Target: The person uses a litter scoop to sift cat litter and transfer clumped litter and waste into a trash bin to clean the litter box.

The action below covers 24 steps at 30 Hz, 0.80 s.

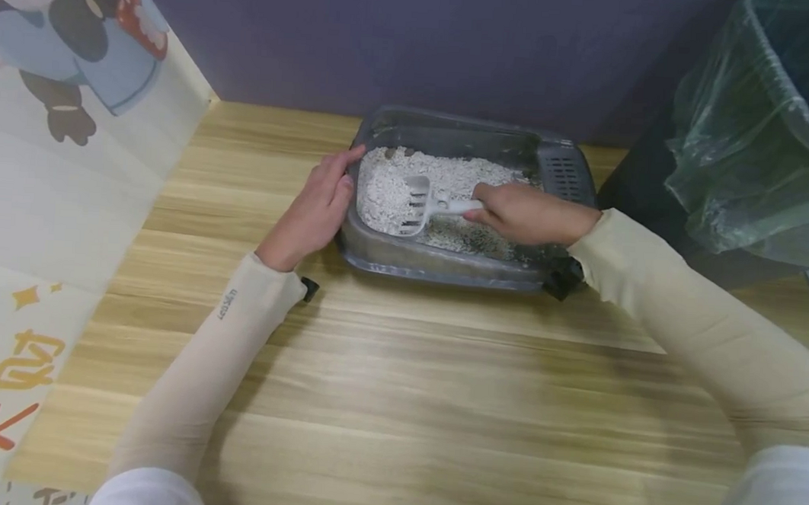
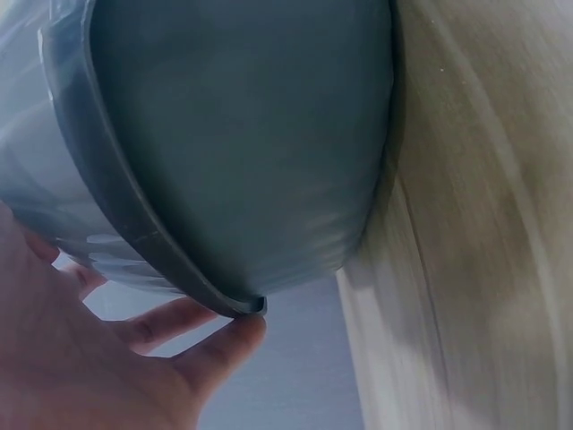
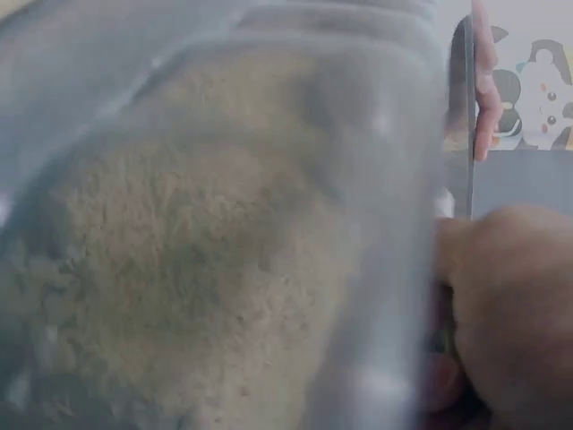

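A grey litter box (image 1: 438, 271) holds pale granular cat litter (image 1: 387, 194), with a few darker clumps near its far left corner. My right hand (image 1: 526, 213) grips the handle of a light grey slotted litter scoop (image 1: 416, 222), whose head lies on the litter in the left half. In the right wrist view the right hand (image 3: 515, 313) shows at the right edge, behind the blurred box wall. My left hand (image 1: 318, 202) rests at the box's left end. In the left wrist view its fairly straight fingers (image 2: 224, 349) touch the rim.
The box stands on a wood-grain surface (image 1: 396, 405) against a dark purple-grey wall (image 1: 415, 47). At the right is a dark bin (image 1: 641, 196) lined with a translucent green bag (image 1: 732, 163). A white panel with cartoon drawings (image 1: 51, 188) borders the left side.
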### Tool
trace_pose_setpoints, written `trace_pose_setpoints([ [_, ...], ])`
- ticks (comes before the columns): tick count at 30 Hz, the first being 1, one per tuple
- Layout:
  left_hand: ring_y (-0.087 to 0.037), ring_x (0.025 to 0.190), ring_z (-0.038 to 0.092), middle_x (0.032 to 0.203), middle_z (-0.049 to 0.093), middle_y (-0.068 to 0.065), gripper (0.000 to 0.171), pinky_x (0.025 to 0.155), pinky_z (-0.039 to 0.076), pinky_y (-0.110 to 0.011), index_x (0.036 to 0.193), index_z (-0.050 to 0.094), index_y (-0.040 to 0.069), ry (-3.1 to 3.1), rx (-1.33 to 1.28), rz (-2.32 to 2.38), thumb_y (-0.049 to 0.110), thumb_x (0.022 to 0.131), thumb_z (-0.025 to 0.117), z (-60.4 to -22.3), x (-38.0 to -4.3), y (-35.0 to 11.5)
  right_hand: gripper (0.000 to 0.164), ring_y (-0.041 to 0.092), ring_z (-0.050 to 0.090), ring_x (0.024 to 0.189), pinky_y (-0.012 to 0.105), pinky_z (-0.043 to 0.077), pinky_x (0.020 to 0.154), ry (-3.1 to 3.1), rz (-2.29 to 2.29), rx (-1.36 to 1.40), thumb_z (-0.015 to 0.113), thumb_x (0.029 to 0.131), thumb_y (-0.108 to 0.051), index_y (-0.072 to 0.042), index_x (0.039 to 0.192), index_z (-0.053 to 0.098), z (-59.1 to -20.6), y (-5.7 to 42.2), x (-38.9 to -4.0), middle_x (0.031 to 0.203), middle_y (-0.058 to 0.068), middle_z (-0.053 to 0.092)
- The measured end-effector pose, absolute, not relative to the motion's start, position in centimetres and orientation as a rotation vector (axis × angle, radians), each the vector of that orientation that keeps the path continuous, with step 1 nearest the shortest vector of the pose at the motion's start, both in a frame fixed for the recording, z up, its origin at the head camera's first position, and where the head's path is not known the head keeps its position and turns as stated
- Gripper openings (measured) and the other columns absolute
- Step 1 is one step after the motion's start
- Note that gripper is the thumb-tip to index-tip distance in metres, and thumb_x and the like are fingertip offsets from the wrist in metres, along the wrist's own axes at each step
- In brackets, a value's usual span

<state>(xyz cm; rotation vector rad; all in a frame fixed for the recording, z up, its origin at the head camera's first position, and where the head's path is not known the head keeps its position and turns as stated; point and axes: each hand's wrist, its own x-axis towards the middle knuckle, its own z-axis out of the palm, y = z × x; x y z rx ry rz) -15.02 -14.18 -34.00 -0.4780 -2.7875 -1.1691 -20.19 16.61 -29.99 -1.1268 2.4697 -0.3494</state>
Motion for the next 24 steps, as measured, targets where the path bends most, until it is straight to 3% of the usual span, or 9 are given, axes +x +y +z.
trace_pose_setpoints([
  [7,-0.019,0.136,0.023,0.148,0.03,-0.011,0.048,0.112,0.019,-0.035,0.149,0.028,0.015,-2.78,-0.483,-1.165,0.028,0.102,0.023,-34.0,-14.9,-14.1,0.033,0.018,0.039,0.053,0.034,0.037,0.052,2.551,-0.355,-0.994,0.036,0.102,-0.035,-0.004,0.103,0.046,-29.8,17.5,-20.0,0.069,0.008,0.046],
  [14,-0.017,0.137,0.021,0.151,0.026,-0.007,0.049,0.112,0.019,-0.038,0.15,0.025,0.02,-2.826,-0.42,-1.163,0.032,0.102,0.022,-34.1,-14.7,-14.3,0.03,0.018,0.034,0.045,0.032,0.031,0.045,2.705,-0.4,-0.99,0.038,0.101,-0.035,-0.006,0.1,0.046,-30.2,20.2,-18.5,0.066,0.007,0.043],
  [24,-0.015,0.136,0.021,0.15,0.027,-0.006,0.05,0.112,0.018,-0.034,0.15,0.026,0.018,-2.806,-0.43,-1.173,0.032,0.102,0.022,-34.0,-14.8,-14.1,0.03,0.017,0.035,0.044,0.032,0.031,0.043,2.859,-0.584,-0.941,0.042,0.1,-0.036,-0.008,0.104,0.052,-31.5,21.7,-16.9,0.065,0.004,0.043],
])
